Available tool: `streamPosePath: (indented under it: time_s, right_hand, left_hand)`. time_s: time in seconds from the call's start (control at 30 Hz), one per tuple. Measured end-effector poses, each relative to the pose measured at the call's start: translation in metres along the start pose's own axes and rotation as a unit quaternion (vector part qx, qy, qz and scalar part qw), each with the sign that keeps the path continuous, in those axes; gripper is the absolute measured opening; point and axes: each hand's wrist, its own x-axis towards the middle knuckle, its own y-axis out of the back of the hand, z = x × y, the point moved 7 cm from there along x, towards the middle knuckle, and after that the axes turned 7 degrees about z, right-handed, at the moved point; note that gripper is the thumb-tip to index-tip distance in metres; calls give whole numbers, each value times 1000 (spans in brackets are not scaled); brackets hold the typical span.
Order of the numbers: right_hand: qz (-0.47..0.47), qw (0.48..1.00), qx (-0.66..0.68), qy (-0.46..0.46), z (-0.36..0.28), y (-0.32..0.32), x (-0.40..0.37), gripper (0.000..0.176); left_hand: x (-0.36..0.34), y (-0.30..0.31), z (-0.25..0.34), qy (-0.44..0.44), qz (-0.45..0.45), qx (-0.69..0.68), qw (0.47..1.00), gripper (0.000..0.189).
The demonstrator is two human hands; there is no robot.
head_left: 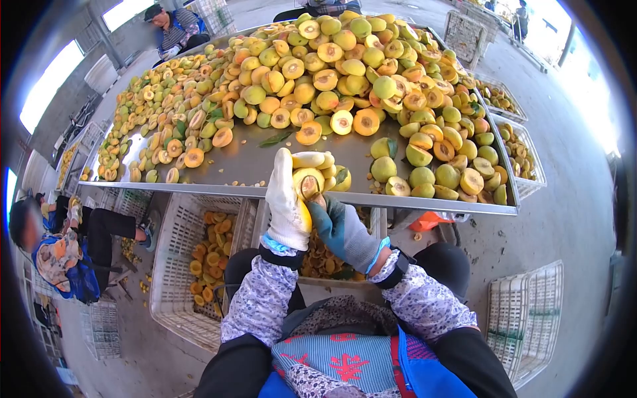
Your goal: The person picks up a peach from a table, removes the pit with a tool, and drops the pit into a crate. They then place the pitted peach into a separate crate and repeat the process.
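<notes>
My left hand, in a white glove, holds a yellow fruit half at the near edge of the metal table. My right hand, in a grey-green glove, presses a small looped metal tool into the fruit's pit hollow. The table is heaped with several whole and halved yellow-green fruits, many showing their pits.
A white crate with pitted halves stands under the table to my left, another crate sits between my knees. An upturned white crate lies at right. A seated person works at left, another at the far side.
</notes>
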Motion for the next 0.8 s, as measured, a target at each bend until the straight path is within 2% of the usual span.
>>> streamPosePath:
  time_s: [0.13, 0.23, 0.3, 0.33, 0.43, 0.53, 0.57, 0.63, 0.73, 0.8]
  right_hand:
    - [-10, 999, -30, -18, -1, 0, -3, 37]
    - [-20, 984, 128, -122, -5, -10, -10, 46]
    - [-98, 947, 149, -267, -22, -1, -13, 50]
    - [-136, 918, 157, -337, -26, 0, -18, 52]
    - [-84, 966, 84, -230, -16, 7, -9, 55]
    - [-94, 957, 79, -264, -16, 0, -15, 56]
    - [-130, 931, 125, -316, -16, -3, -21, 56]
    - [-198, 864, 212, -411, -19, -4, -32, 57]
    - [-225, 863, 195, -408, -14, -3, -33, 57]
    - [-198, 902, 106, -369, -11, -1, -30, 56]
  left_hand:
    - [1, 1, 7, -70, -42, 109, 991, 52]
    - [0, 2, 8, -106, -51, 127, 985, 52]
    - [-1, 1, 7, -114, -43, 115, 986, 51]
    - [-1, -1, 4, -83, -47, 100, 990, 51]
    - [-6, -14, 5, 14, -45, 68, 997, 49]
    - [-1, -5, 1, -7, -53, 77, 996, 47]
    - [0, -2, -2, 11, -36, 72, 997, 47]
    - [1, -3, -3, 30, -93, 64, 993, 48]
    - [4, -3, -3, 38, -139, 106, 984, 51]
    - [10, -3, -1, 18, -181, 170, 968, 56]
